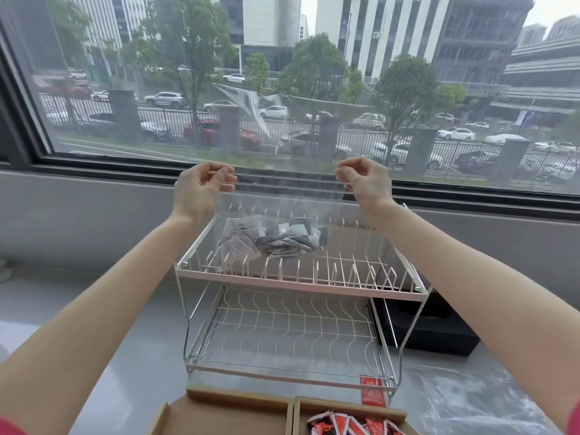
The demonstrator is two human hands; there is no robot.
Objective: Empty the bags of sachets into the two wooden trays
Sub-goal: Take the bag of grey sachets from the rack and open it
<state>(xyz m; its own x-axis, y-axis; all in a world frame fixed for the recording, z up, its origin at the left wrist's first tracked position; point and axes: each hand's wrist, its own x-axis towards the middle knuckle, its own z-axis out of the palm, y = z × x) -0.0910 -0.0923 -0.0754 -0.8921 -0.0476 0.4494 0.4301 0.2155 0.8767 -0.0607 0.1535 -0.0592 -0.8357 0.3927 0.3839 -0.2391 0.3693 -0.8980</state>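
Both our hands, left (201, 186) and right (365, 180), pinch the grey-sachet bag (276, 233) aloft; right tray (348, 406) filled, left tray (229, 412) still bare.

Both hands, left (197, 189) and right (365, 180), pinch clear bag (282, 215) of grey sachets (276, 238) above wire rack (301, 284).

A clear bag (276, 221) hangs upright, grey and white sachets (270, 240) bunched at its bottom. 2 wooden trays sit below: the left tray (226, 416) bare, the right tray (348, 408) holding red sachets (351, 423).
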